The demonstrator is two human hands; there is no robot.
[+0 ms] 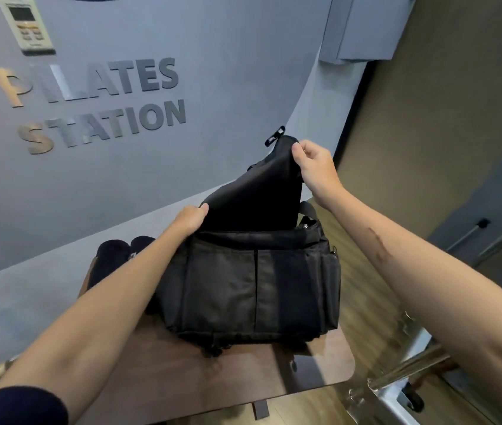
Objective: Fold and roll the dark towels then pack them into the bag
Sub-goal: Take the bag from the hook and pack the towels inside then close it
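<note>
A black fabric bag [252, 280] stands on a small brown table [243, 375]. Its flap [256, 191] is lifted upright. My left hand [190, 219] pinches the flap's lower left corner. My right hand [314, 167] grips the flap's top right corner, beside a black buckle [275, 135]. Two rolled dark towels [114, 256] lie on the table to the left of the bag, partly hidden by my left forearm. The inside of the bag is not visible.
A grey-blue wall with raised letters [99, 102] and a white remote control [24, 24] rises right behind the table. Wooden floor [372, 302] lies to the right. A metal frame with a caster wheel [409, 391] stands at the lower right.
</note>
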